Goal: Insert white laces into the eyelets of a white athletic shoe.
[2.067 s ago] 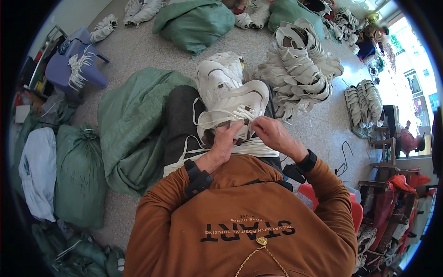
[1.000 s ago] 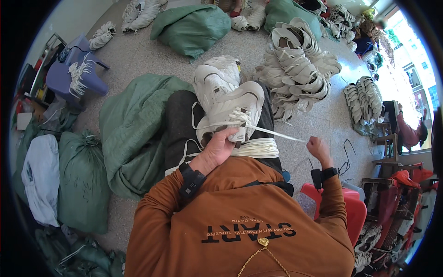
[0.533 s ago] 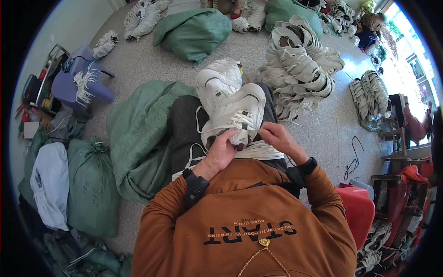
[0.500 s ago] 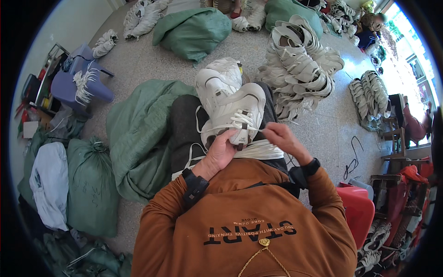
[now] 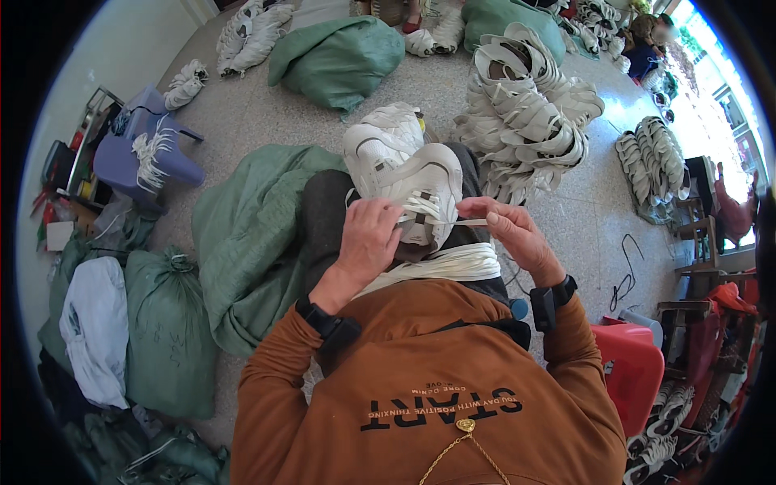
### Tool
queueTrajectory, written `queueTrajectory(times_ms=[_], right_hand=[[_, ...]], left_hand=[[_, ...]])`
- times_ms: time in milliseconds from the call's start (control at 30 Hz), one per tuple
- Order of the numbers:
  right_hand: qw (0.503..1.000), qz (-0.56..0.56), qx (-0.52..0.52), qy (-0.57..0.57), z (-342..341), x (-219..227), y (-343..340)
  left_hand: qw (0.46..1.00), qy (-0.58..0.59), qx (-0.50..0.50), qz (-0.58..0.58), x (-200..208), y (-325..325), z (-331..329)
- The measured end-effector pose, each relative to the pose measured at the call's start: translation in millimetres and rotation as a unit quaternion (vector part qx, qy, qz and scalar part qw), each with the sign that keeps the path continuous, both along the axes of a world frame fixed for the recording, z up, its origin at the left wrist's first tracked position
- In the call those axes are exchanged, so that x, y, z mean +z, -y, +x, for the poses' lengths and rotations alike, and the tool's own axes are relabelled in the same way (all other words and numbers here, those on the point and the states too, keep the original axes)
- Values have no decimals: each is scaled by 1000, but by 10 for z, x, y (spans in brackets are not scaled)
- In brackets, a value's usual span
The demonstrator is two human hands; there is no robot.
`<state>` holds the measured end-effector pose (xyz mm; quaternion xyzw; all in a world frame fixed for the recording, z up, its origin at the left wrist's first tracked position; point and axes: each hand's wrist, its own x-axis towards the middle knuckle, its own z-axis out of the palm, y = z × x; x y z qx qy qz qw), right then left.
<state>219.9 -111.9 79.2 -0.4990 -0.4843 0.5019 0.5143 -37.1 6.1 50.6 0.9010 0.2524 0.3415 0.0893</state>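
Note:
A white shoe upper rests on my lap with its toe pointing away from me, white lacing crossing its throat. My right hand is closed on a white shoelace, pinching its end to the right of the upper; the lace runs across to the eyelets. My left hand is at the upper's left edge, fingers bent and drawn together beside the lacing; what they hold is hidden. More white uppers are stacked behind it. A bundle of white laces lies across my lap, close to my waist.
Tall stacks of white uppers stand on the floor ahead right. Green sacks lie ahead and to the left. A purple chair holding laces is at far left, a red stool at my right. Another person is at the far right.
My left hand has moved from under the upper's near end up to its left edge. My right hand has turned and shifted slightly, still with the lace.

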Motion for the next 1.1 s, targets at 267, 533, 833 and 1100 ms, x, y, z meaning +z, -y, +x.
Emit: queueTrajectory(times_ms=[267,533,833,1100], right_hand=[[972,-48,41,-227,-208,-204,28],[965,-86,-75,-235,7,-517,163],[966,-58,-96,-231,-9,-562,192],[916,48,-126,-377,396,-209,253]], left_hand=[[998,-7,-62,18,-133,-183,53],[994,-29,-107,12,-259,-358,-90],[970,-10,-73,-230,-132,-295,-121],[993,-30,-104,-38,-119,-230,100]])
